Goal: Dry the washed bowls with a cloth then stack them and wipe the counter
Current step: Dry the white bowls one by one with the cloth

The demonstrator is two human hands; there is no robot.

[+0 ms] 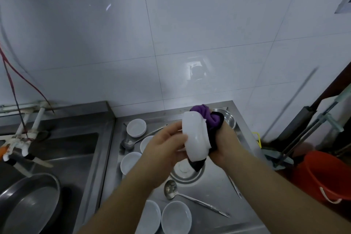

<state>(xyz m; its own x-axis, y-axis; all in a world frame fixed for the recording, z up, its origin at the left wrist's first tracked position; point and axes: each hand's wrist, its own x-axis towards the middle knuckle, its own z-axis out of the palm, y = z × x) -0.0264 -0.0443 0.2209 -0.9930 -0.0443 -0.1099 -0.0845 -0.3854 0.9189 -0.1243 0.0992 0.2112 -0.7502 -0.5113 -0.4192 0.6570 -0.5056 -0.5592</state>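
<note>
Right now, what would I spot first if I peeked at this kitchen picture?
You'd first spot the two hands in the middle: the left hand holds a white bowl on its side while the right hand rubs it with a purple and black cloth. More white bowls lie around on the steel counter, and an orange bucket stands at the right.

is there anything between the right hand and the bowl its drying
Yes, the purple cloth lies between the right hand and the white bowl. The left hand grips the bowl bare.
</note>
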